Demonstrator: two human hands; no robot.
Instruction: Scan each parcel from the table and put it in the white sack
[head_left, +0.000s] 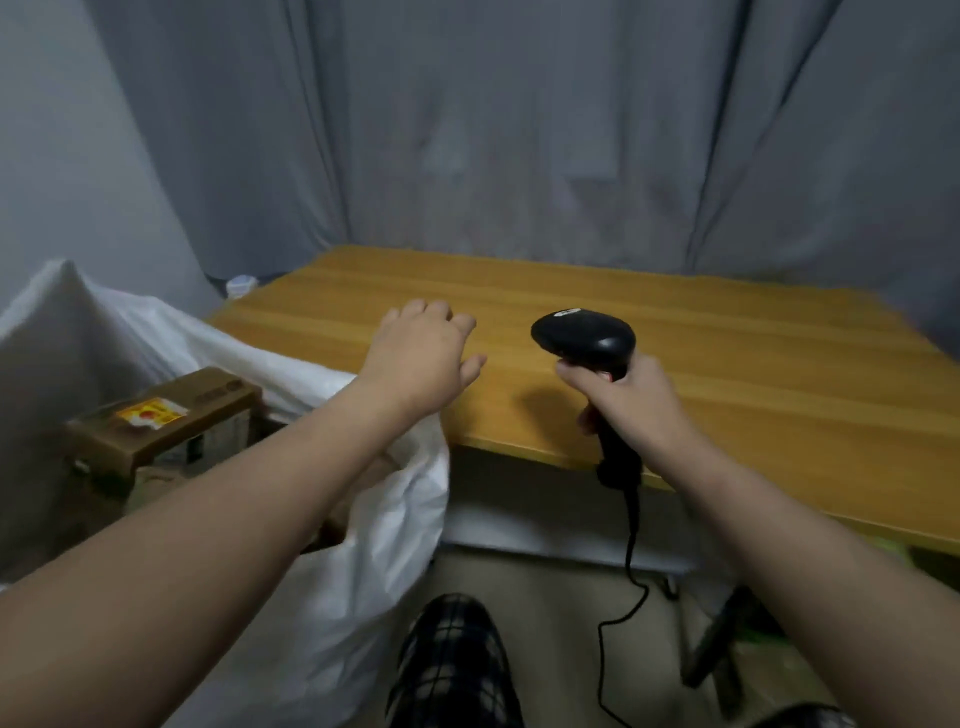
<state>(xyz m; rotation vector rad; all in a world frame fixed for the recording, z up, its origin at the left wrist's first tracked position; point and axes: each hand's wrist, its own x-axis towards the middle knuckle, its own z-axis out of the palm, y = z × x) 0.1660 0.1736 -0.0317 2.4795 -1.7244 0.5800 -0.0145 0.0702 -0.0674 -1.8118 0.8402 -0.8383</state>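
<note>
Yellow unreadable label (151, 414) on cardboard parcel (213, 400)

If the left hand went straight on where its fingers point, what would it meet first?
Nothing on the light wooden tabletop lies ahead of the left hand; likely the grey fabric curtain behind, depth unclear.

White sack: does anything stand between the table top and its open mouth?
Nothing visible blocks it. The white sack hangs open beside the near left edge of the table. Only the forearm of the left hand crosses above the mouth, and a brown box lies inside.
</note>
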